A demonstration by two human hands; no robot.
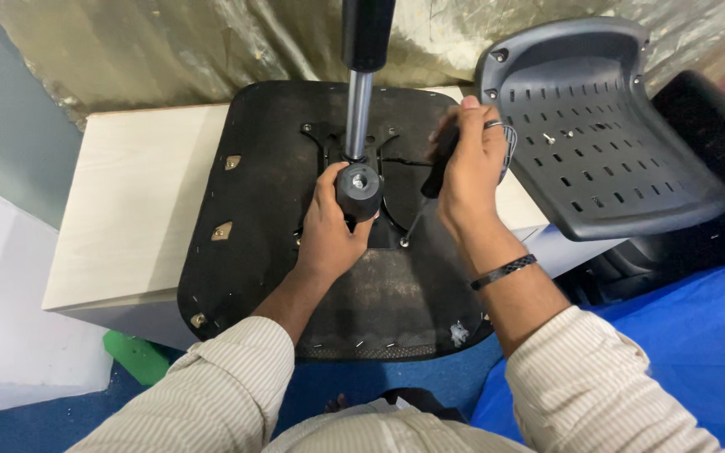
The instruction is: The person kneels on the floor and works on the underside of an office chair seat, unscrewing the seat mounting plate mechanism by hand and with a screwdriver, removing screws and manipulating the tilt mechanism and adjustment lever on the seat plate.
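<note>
Black, upturned chair seat base [279, 277] lies on the pale wooden table [127, 210], overhanging its near edge. The left hand [329, 222] wraps the dark mechanism knob [358, 189]; the right hand [467, 168] grips a black-handled screwdriver [430, 184], tip on a screw. If the tip slips, I judge it could jab the nearby left hand.

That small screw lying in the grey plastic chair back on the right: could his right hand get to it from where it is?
Probably yes. The right hand grips a screwdriver beside the chair back, and nothing covers the screw, but the hand is full.
</note>
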